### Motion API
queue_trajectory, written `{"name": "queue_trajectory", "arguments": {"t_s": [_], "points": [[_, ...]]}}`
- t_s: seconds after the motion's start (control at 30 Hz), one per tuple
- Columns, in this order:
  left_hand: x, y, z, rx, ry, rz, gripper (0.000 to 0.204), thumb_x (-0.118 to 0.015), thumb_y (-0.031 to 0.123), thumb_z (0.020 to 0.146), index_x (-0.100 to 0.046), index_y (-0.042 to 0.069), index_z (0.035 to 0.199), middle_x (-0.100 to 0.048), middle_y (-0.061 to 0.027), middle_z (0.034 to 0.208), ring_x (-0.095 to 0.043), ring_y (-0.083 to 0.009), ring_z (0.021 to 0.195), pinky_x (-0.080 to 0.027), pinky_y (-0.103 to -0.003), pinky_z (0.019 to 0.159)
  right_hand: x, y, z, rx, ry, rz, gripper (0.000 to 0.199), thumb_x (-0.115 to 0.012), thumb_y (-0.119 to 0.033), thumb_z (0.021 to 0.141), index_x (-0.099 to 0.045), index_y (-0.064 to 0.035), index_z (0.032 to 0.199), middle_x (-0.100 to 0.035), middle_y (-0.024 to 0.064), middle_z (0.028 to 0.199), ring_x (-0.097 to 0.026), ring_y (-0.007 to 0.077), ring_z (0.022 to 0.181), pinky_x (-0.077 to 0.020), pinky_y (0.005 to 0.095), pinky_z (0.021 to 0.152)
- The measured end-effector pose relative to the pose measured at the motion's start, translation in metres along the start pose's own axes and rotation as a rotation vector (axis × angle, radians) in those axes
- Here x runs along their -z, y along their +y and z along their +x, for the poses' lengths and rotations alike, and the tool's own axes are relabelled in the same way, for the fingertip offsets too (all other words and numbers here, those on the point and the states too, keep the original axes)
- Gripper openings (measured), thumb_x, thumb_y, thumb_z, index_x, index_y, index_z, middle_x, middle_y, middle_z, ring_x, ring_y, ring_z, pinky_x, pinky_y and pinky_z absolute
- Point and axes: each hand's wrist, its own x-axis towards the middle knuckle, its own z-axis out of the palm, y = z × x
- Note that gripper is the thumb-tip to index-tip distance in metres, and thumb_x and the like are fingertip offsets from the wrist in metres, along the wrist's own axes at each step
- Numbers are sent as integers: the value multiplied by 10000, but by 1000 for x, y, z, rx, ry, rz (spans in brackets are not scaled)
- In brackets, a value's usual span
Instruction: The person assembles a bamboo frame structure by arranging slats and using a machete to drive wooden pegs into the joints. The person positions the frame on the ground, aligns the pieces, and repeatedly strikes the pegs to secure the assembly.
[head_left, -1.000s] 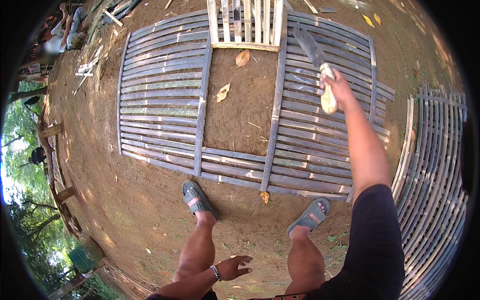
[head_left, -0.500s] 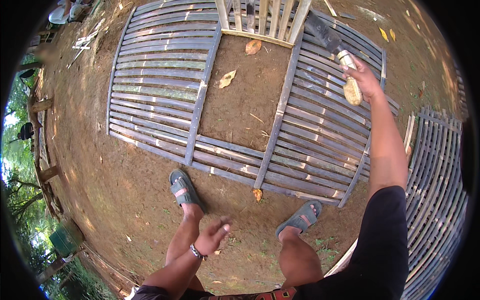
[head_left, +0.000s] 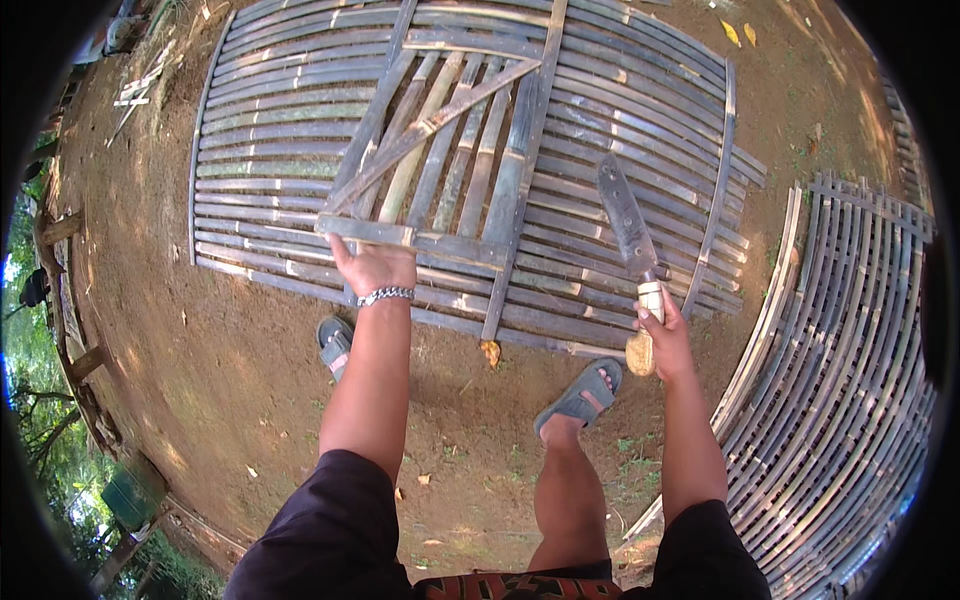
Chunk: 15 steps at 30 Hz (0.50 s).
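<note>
My left hand [head_left: 372,265], with a metal bracelet at the wrist, grips the near crossbar of a small bamboo slat frame [head_left: 440,160], lifted above the ground. My right hand [head_left: 662,330] is shut on the pale wooden handle of a large knife [head_left: 628,225], whose dark blade points away from me. Below both lies a big bamboo slat panel [head_left: 620,130] flat on the bare earth. My two feet in grey sandals [head_left: 580,392] stand at its near edge.
Another bamboo slat panel [head_left: 850,380] lies on the right, its edge close to my right foot. Wooden posts [head_left: 60,230] and greenery line the left rim. A green container [head_left: 130,495] sits at the lower left. Dry leaves lie on the dirt.
My left hand rose from beside my knee and took hold of the small bamboo frame, which now lies nearer me. My right hand with the knife came down and closer.
</note>
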Motion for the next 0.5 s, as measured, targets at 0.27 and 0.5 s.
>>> {"name": "queue_trajectory", "arguments": {"t_s": [0.27,0.5], "points": [[95,-5,-1,149,283,294,1072,-530,650,943,11,4,1605,-171,-216,1663,-224,-366,1531,-146,-567,1240,-23,63,-104,-151,55,56,622,-571,81,968,-379,-59,1544,-591,40,1153,-596,147,1000,-584,359,915],[157,-48,-3,-577,-314,1965,799,-655,460,945,-335,-38,1481,-380,-273,1521,-355,-432,1423,-238,-634,1150,-49,107,-109,-121,86,-47,643,-655,-33,961,-379,-47,1541,-603,51,1160,-571,110,930,-593,355,837]]}}
